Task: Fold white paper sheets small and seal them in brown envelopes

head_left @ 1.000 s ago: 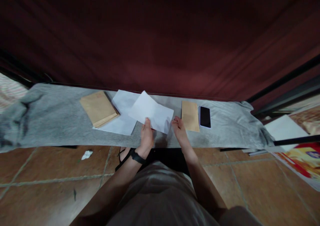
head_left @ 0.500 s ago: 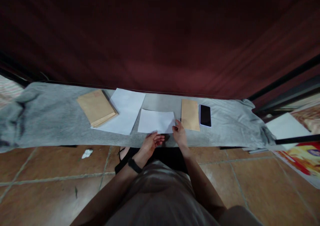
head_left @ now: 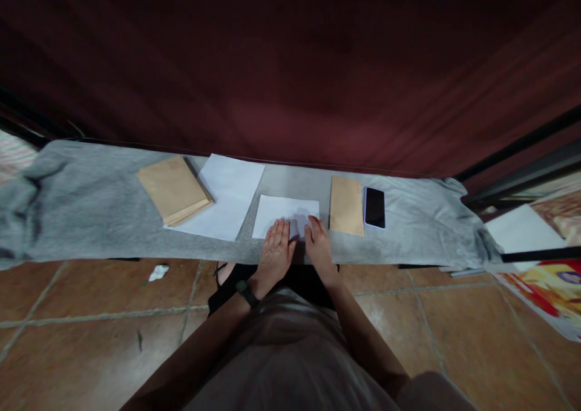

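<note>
A white sheet of paper [head_left: 285,206], about half the size of the sheets beside it, lies crosswise in front of me; I cannot tell if it is folded. My left hand [head_left: 275,250] rests palm down on its near left part, fingers stretched out flat. At the near right part, my right hand [head_left: 319,246] touches the same paper with bent fingers, thumb and fingertips apart, gripping nothing I can see. A single brown envelope [head_left: 346,205] lies right of the paper. Larger white paper [head_left: 233,193] lies on the left, partly under a stack of brown envelopes [head_left: 175,187].
A phone [head_left: 374,207] lies right of the single envelope. Grey cloth [head_left: 100,217] covers the narrow surface, and a dark red curtain [head_left: 290,96] hangs behind it. Crumpled white tissue [head_left: 158,272] lies on the tiled floor. Black bars stand at the right.
My left hand has turned palm down and moved forward onto the paper. My right hand has shifted slightly left, from the paper's right edge onto its near right part.
</note>
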`<state>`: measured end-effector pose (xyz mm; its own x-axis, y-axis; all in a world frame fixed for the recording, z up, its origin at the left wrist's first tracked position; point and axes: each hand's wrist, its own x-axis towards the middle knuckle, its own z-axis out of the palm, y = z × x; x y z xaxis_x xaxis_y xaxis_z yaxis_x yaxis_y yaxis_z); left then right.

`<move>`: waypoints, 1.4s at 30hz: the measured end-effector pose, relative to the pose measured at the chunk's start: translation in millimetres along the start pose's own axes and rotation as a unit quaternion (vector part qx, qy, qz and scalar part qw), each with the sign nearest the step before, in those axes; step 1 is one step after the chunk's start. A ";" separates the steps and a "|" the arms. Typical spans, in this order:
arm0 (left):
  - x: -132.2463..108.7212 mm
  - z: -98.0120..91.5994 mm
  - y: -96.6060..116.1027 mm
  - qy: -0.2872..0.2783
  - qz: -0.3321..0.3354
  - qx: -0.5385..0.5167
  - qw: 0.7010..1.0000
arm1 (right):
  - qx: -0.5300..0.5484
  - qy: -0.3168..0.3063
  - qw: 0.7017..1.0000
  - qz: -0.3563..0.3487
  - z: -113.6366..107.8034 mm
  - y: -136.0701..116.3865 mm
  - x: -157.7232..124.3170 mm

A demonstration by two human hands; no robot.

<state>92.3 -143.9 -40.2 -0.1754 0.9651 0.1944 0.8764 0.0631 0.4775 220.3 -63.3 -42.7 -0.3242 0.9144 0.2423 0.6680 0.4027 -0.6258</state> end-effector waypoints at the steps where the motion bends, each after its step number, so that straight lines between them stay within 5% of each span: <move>1: -0.3 3.3 -2.3 -0.009 0.010 0.028 1.000 | 0.010 -0.032 0.999 -0.022 5.2 -5.2 -2.3; 6: -6.0 16.0 -13.4 -0.030 0.039 0.087 0.995 | -0.066 -0.135 0.982 -0.112 22.6 -19.9 -17.2; 25: -16.2 -11.1 -34.4 0.016 -0.052 0.107 0.993 | -0.169 -0.062 0.981 -0.078 5.2 12.3 -33.4; 34: 33.9 -1.6 -18.7 -0.017 -0.013 0.078 0.997 | -0.160 -0.073 0.982 -0.064 2.0 9.8 -28.1; 42: 61.3 9.9 -22.1 -0.066 0.026 0.091 0.993 | -0.094 -0.111 0.986 -0.079 9.9 -4.9 24.2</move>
<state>66.6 -83.7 -47.3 -0.0774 0.9924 0.0960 0.9517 0.0448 0.3038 202.5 -43.5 -41.2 -0.5587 0.8168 0.1440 0.7035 0.5587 -0.4393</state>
